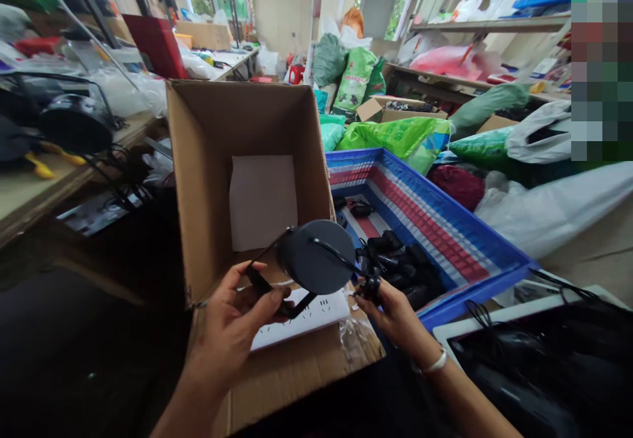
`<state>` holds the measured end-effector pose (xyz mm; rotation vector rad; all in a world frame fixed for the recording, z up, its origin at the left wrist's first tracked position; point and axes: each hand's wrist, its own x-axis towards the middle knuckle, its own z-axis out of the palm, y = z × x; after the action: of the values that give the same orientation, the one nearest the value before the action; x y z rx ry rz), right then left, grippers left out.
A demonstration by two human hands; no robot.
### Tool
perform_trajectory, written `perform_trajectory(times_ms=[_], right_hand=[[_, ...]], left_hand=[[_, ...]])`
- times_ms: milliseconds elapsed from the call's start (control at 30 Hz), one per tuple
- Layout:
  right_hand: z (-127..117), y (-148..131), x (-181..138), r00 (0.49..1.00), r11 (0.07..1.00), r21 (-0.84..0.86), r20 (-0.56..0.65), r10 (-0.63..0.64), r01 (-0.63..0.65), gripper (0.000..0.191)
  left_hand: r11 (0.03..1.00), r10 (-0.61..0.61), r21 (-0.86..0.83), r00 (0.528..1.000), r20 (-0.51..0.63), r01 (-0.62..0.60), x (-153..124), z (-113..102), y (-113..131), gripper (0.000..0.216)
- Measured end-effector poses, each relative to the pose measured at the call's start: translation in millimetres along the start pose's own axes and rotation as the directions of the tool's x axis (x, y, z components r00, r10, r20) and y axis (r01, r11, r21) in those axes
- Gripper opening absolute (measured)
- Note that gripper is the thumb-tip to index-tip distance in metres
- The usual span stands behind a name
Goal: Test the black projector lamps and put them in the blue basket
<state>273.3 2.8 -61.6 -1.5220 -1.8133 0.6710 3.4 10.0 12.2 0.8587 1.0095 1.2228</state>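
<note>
A black round, lamp-like device with a bent bracket and a cable is held over the front flap of an open cardboard box. My left hand is closed on its bracket, thumb on top. To the right, my right hand pinches a small black cable end; its exact kind is hard to make out. Beneath the device, a white power strip lies on the cardboard flap, partly covered by my left hand and the bracket.
A blue-rimmed striped bin at the right holds several black adapter-like pieces. Nearer me, a white-edged tray contains black devices and cables. Similar round black devices stand on the left table. Filled sacks are piled behind.
</note>
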Motion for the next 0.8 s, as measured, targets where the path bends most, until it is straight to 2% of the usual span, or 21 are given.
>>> perform_trajectory(times_ms=[100, 200, 367, 633, 800], right_hand=[[12.8, -18.1, 14.7, 0.988, 0.99, 0.101, 0.111, -0.111, 0.1, 0.012], [27.4, -21.4, 25.5, 0.972, 0.982, 0.154, 0.193, -0.134, 0.105, 0.012], [34.6, -13.2, 36.1, 0.97, 0.984, 0.161, 0.217, -0.105, 0.07, 0.014], [39.2, -4.4, 42.5, 0.929, 0.985, 0.129, 0.337, -0.152, 0.115, 0.017], [43.1, -5.3, 33.2, 0.932, 0.98, 0.115, 0.308, -0.19, 0.162, 0.019]], left_hand=[[0.996, 0.043, -0.081, 0.999, -0.03, -0.045, 4.4, -11.6, 1.8, 0.044], [0.994, 0.04, -0.099, 0.997, -0.062, -0.046, 6.0, -20.3, -0.8, 0.045], [0.993, 0.001, -0.12, 0.996, -0.088, -0.012, 5.5, -26.2, -11.6, 0.045], [0.984, -0.014, -0.18, 0.997, -0.073, 0.0, 14.2, -34.0, -25.9, 0.045], [0.966, 0.013, -0.256, 0.999, -0.047, -0.024, 21.1, -37.3, -40.3, 0.049]])
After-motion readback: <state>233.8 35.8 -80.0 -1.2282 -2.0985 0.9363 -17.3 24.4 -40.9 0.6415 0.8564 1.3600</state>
